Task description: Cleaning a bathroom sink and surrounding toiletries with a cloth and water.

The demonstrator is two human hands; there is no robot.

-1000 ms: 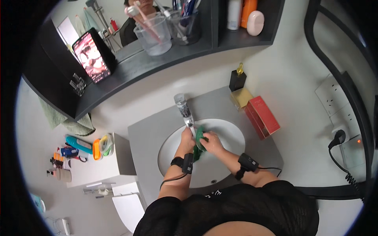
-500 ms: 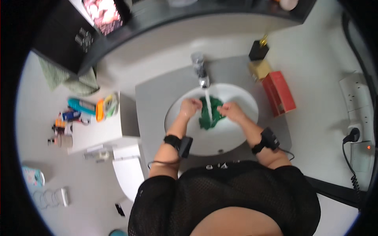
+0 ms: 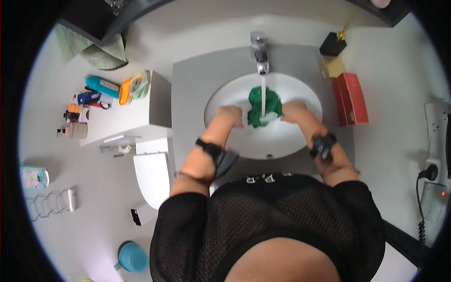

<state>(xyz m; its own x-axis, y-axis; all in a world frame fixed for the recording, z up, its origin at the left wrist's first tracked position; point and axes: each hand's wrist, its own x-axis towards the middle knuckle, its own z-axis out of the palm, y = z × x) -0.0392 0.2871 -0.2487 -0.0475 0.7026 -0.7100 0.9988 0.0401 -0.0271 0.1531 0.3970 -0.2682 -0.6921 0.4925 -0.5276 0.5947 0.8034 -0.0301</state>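
Note:
A wet, crumpled green cloth (image 3: 256, 101) lies in the white oval sink (image 3: 263, 145), under a stream of water (image 3: 263, 89) from the chrome tap (image 3: 260, 51). Left of the cloth, my left hand (image 3: 230, 115) hangs over the basin, apart from it; its fingers point down, loosely spread, with nothing seen in them. My right hand (image 3: 294, 112) is closed at the cloth's right edge and appears to pinch it, the fingertips partly hidden. Whitish foam or water shows on the cloth's lower part. Black straps with small devices sit on both my forearms.
A red box (image 3: 352, 99), a yellowish box (image 3: 331, 66) and a black bottle (image 3: 333, 44) with a gold top stand right of the sink. To the left are a white cabinet (image 3: 117, 117) carrying toiletries and a toilet (image 3: 152, 174). A blue basin (image 3: 133, 257) sits on the floor.
The whole view has shifted, so the sink sits higher and farther right. My left hand has drawn back from the cloth's left edge; my right hand stays at its right side.

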